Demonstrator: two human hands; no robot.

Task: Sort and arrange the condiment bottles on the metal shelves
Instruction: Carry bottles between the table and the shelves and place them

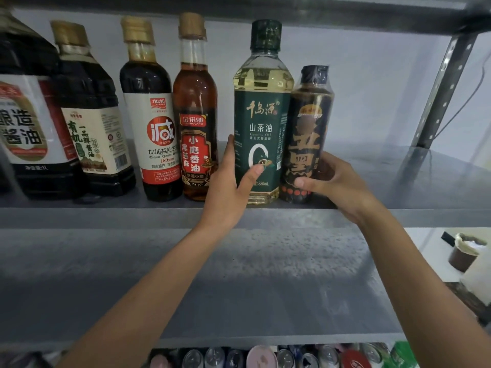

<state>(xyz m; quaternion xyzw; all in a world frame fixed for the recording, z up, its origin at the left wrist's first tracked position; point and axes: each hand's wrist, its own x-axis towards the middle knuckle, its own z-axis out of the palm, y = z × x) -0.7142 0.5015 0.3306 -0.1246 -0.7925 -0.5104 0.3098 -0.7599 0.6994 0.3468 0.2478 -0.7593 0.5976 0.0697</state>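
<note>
The left hand [228, 187] grips the camellia oil bottle [261, 123] low on its body, with the thumb laid across the front of the label and the fingers curled round the left side. The right hand [337, 181] clasps the dark bottle [309, 123] near its base, thumb in front and fingers wrapped behind. Both bottles stand side by side at the front edge of the upper metal shelf [398, 181], close enough that I cannot tell whether they touch. The camellia oil bottle is clear plastic with squared shoulders, filled with pale yellow oil, and has a dark green wraparound label and a ribbed green cap. The dark bottle is shorter and round, with glossy shrink film over its black cap and large gold characters on a black sleeve; it leans slightly to the right. To the left stand a slim amber sesame oil bottle [195, 102] with a gold cap, a reduced-salt soy sauce bottle [148, 102] with a white and red label, and two bulky dark soy sauce jugs [87, 102] [24, 102]. The shelf is dull grey sheet metal, carried by a perforated steel upright [446, 88]. A lower shelf [239, 274] has a mottled grey surface, and can tops [265, 357] show beneath it.
</note>
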